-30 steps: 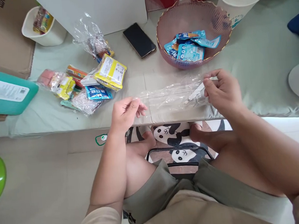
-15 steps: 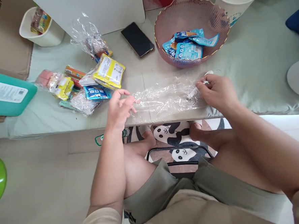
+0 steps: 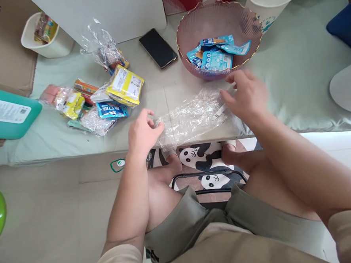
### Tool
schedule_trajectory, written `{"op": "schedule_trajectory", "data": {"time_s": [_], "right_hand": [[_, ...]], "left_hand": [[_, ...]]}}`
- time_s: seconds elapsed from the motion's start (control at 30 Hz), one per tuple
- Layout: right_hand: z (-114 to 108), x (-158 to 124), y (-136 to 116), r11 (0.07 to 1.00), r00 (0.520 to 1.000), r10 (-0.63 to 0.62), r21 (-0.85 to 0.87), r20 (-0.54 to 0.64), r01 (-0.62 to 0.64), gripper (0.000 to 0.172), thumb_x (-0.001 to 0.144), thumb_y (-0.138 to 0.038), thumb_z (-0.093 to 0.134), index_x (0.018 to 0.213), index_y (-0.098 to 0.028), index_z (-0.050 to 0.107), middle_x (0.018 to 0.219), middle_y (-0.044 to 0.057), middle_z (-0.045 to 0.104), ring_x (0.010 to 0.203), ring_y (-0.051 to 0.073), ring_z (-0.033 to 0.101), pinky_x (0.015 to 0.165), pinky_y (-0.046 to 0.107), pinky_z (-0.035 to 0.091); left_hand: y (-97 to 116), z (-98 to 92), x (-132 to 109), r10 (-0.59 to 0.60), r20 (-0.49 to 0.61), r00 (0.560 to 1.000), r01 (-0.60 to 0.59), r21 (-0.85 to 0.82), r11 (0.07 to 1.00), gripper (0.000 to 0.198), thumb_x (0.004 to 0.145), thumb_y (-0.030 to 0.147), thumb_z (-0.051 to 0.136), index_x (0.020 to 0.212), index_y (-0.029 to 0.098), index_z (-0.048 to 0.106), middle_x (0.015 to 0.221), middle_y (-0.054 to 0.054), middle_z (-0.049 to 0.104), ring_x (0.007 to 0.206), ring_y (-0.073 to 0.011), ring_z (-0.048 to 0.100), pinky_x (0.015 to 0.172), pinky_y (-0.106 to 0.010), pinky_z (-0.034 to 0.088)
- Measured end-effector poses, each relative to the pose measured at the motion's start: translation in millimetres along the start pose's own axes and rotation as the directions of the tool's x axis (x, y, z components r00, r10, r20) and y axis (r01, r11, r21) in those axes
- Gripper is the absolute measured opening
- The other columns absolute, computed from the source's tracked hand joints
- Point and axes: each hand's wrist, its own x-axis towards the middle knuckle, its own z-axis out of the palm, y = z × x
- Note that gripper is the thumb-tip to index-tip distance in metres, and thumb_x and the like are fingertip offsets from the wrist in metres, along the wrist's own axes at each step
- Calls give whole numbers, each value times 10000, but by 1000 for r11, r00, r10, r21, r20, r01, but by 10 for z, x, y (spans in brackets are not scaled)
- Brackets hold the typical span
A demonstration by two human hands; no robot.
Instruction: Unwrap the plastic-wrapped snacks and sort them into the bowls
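A clear, crinkled plastic bag (image 3: pixel 192 116) lies flat along the front edge of the cloth-covered table. My left hand (image 3: pixel 144 129) is at its left end, fingers curled and apart, holding nothing that I can see. Over the bag's right end hovers my right hand (image 3: pixel 246 95), slightly blurred, with thumb and fingers spread. Just beyond that hand stands a pink ribbed bowl (image 3: pixel 186 63) with a gold rim, and blue snack packets (image 3: pixel 217 60) lie in it. To the left of my left hand is a pile of packaged snacks, with a yellow packet (image 3: pixel 125 86) on top and a blue packet (image 3: pixel 111 110) below.
A black phone (image 3: pixel 158 48) lies left of the bowl. Behind the bowl stands a white paper cup (image 3: pixel 270 0). A white tub (image 3: pixel 48 46) with snacks, a cardboard box (image 3: pixel 7 50) and a green container (image 3: pixel 10 113) occupy the left. A white round object (image 3: pixel 348 87) sits far right.
My right hand has let go of the bag's right end and lifted slightly toward the bowl, its fingers opening. The bag has shifted, its left end now nearer the table's front edge.
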Motion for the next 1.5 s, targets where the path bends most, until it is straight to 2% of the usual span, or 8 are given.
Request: {"op": "schedule_trajectory", "data": {"time_s": [0.17, 0.37, 0.53, 0.73, 0.97, 1.13, 1.3, 1.5], "right_hand": [[34, -26, -54, 991, 984, -78, -95, 162, 94, 471, 797, -338, 694, 1240, -204, 605, 1045, 138, 748, 1165, 416, 601, 984, 596, 421], [-98, -61, -53, 984, 966, -112, 160, 232, 76, 81, 798, -216, 622, 870, -254, 625, 889, 77, 709, 972, 305, 666, 922, 484, 496], [-253, -157, -165, 806, 965, 63, 557, 256, -201, 127, 855, -176, 606, 808, -251, 515, 789, 15, 697, 716, 184, 678, 682, 327, 523], [-392, -105, -288, 586, 892, 314, 672, 327, -452, 139, 914, -86, 566, 883, -188, 655, 517, -67, 567, 348, 69, 383, 368, 241, 249], [-353, -71, -199, 532, 910, 395, 775, 130, -342, 211, 919, -127, 591, 722, -191, 635, 427, -82, 452, 325, 64, 324, 358, 253, 212], [-476, -43, -62, 440, 944, 313, 865, 102, -240, 225, 843, -322, 752, 689, -224, 620, 445, -73, 416, 361, 64, 323, 380, 261, 202], [-654, -69, -82, 374, 866, 59, 793, 496, -480, 490, 562, -591, 945, 631, -226, 626, 442, -72, 409, 371, 63, 294, 370, 251, 175], [-633, -123, -317, 408, 714, -151, 701, 683, -584, 488, 644, -615, 891, 711, -206, 635, 501, -57, 442, 408, 79, 342, 381, 250, 207]], "left_hand": [[1, 46, 1, 100, 43, 994, -102, 66, 993, 306, 736, 296, 790, 1010, 208, 686, 1227, -121, 608, 1266, -353, 555, 1114, -492, 455], [-51, 62, 46, 142, 12, 990, -131, -311, 941, 131, 706, 138, 652, 692, 208, 542, 999, -51, 686, 1001, -224, 654, 979, -409, 531], [28, 21, 58, 45, 93, 995, 43, -769, 638, 240, 650, 163, 638, 700, 226, 412, 848, -10, 691, 717, -139, 682, 606, -246, 526], [142, -2, 114, -148, 65, 987, 134, -836, 532, 231, 551, 108, 560, 670, 223, 398, 648, 34, 646, 425, -62, 499, 371, -163, 310], [88, 45, 210, -248, -44, 968, 84, -872, 483, 233, 487, 117, 508, 631, 227, 361, 534, 44, 593, 371, -61, 368, 361, -196, 206], [-6, -33, 292, -220, -163, 962, -58, -907, 417, 221, 635, 218, 617, 714, 245, 412, 567, 42, 525, 512, -109, 492, 486, -234, 386], [244, -89, 274, 130, 49, 990, -26, -852, 524, 390, 781, 607, 670, 934, 249, 645, 1129, -88, 756, 1220, -261, 682, 939, -362, 576], [692, 18, 206, 597, 515, 615, 52, -782, 621, 568, 568, 544, 930, 977, 182, 773, 1102, -125, 790, 1192, -343, 715, 1044, -428, 558]]}}
